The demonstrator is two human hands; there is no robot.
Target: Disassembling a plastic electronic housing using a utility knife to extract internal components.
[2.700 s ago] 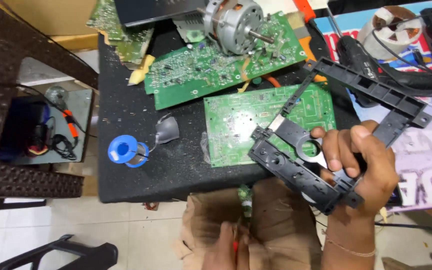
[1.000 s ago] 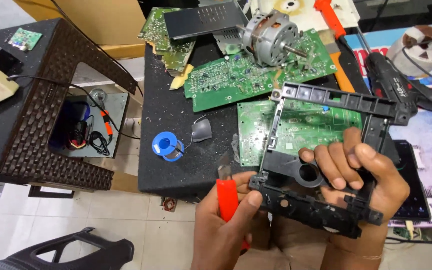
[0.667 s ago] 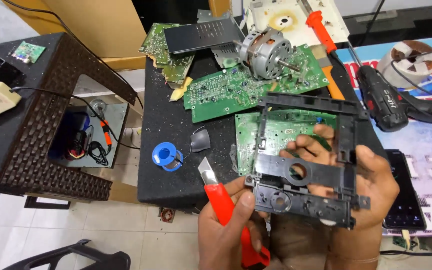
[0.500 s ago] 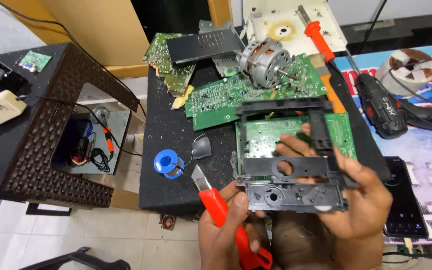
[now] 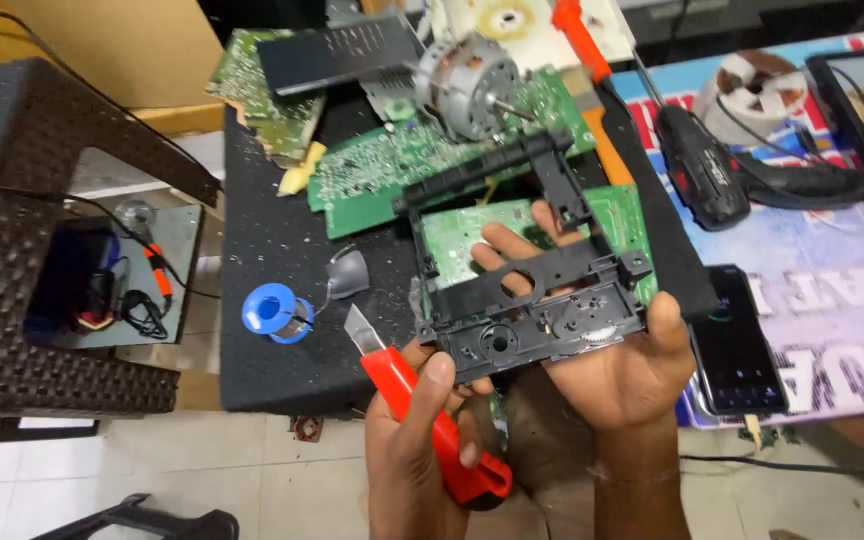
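Head view shows the right hand [image 5: 612, 360] cupped under the black plastic frame [image 5: 532, 270], fingers through its opening, thumb on the edge. Left hand [image 5: 417, 440] is closed round a red utility knife [image 5: 422, 420], blade near the frame's corner. Since a moment ago the frame has tilted flatter, above the green circuit boards [image 5: 432, 165], and the knife has come up beside it.
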